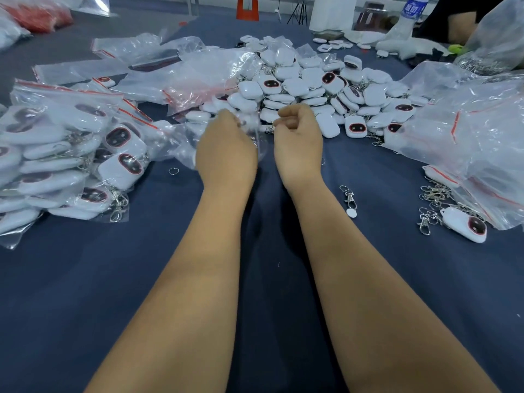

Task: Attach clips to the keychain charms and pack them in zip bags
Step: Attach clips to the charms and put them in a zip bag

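Note:
My left hand [226,150] and my right hand [297,137] are side by side in front of a big pile of white keychain charms [312,86] with dark red-rimmed faces. Between the hands is a clear zip bag [252,129], blurred, with something white inside. My left hand grips the bag's left side, its fingers hidden behind the hand. The curled fingers of my right hand pinch the bag's right edge. A loose metal clip [350,197] lies on the blue cloth right of my right wrist.
Packed bags of charms [71,154] are heaped at the left, with empty zip bags [198,69] behind them. At the right are large plastic bags [482,137], several loose clips [433,199] and a single charm [467,225]. Another person's arm [459,26] and a water bottle [411,9] are far right.

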A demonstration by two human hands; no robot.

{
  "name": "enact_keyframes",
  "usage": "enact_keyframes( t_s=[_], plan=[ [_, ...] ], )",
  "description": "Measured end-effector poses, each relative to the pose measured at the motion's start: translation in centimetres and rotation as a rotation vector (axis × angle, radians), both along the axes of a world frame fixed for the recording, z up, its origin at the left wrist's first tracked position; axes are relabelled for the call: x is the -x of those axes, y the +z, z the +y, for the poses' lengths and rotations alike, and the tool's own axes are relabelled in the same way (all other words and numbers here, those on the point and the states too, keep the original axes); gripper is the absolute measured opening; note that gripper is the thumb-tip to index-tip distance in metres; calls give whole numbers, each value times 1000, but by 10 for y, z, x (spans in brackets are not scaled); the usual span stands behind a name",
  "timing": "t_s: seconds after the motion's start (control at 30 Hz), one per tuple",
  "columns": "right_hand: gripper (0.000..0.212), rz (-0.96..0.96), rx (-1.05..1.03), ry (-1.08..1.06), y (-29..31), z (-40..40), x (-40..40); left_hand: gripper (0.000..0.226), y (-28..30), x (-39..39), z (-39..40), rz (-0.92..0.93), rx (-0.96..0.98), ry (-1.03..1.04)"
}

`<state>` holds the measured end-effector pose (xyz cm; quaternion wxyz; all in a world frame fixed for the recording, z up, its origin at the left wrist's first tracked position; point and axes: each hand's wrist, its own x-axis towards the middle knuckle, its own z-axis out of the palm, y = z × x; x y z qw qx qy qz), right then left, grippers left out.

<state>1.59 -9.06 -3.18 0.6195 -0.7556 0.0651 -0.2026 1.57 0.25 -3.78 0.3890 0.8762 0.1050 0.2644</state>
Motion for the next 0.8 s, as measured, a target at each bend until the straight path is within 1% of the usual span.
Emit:
enact_keyframes(
  t_s=[0.03, 0.07, 0.1, 0.13, 0.17, 0.2, 0.23, 0.27, 0.37, 0.43, 0.5, 0.57, 0.63, 0.7, 0.8],
  plan=[
    [25, 2, 48, 0, 0, 0, -3, 23, 3, 0, 4, -70, 85, 65],
    [29, 11, 113, -3, 1, -1, -7, 21, 5, -1, 8, -192, 196, 96],
    [35, 28, 213, -19, 1, -2, -12, 20, 8, -2, 13, -356, 298, 83],
    [40, 53, 343, -42, 1, -2, -18, 20, 11, -3, 17, -513, 336, 43],
    [46, 83, 482, -61, 1, -1, -24, 20, 13, -2, 18, -616, 319, 2],
    [52, 101, 603, -68, 2, 1, -30, 19, 13, -2, 16, -649, 293, -40],
    [57, 93, 689, -58, 3, 4, -36, 19, 13, -2, 13, -620, 292, -80],
    [59, 65, 748, -32, 4, 6, -42, 18, 12, -3, 9, -547, 317, -118],
    [62, -22, 787, 112, 2, 11, -60, 14, 6, -8, 3, -261, 452, -202],
    [67, -1, 852, 145, -3, 11, -71, 18, 4, -14, 5, -107, 492, -179],
    [75, 70, 975, 108, -7, 10, -80, 24, 1, -18, 7, -12, 404, -93],
    [76, 124, 1043, 82, -10, 11, -85, 29, -1, -19, 6, 5, 339, -26],
    [70, 140, 1052, 81, -9, 12, -86, 27, 2, -19, 7, -20, 365, 25],
    [66, 148, 1026, 82, -6, 12, -84, 24, 6, -19, 10, -107, 482, 104],
    [59, 106, 997, 83, -5, 8, -76, 19, 14, -14, 14, -319, 713, 166]
  ],
)
